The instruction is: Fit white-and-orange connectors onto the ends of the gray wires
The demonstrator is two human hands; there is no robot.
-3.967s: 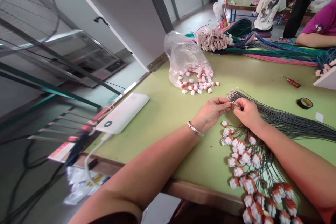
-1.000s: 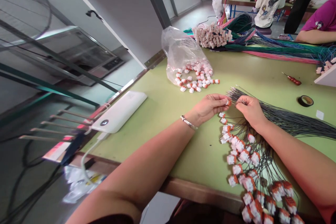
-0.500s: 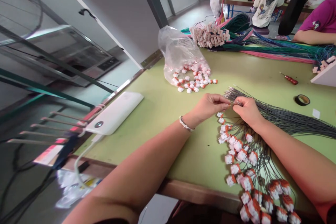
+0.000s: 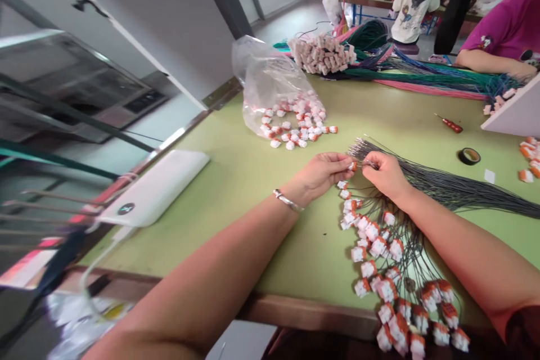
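A small white-and-orange connector (image 4: 352,166) is pinched between the thumb and fingers of my left hand (image 4: 327,173). Close beside it, my right hand (image 4: 383,173) has its fingers closed on thin dark wires, their ends pointing at the connector. Whether a wire end is inside the connector is too small to tell. Behind my right hand lies a bundle of dark wires (image 4: 447,185) with bare metal tips at its left end. Many wired connectors (image 4: 377,246) hang in a cluster below my hands, down over the table's front edge.
A clear plastic bag (image 4: 270,76) spills loose connectors (image 4: 291,135) onto the green table (image 4: 236,202). A white power bank (image 4: 169,185) lies at the left edge. Black tape (image 4: 469,156) and a red-handled awl (image 4: 451,124) sit at right. A person in purple (image 4: 502,28) sits across.
The camera view has shifted, so everything sits further left. A connector now shows at my left fingertips, next to the wires in my right hand.
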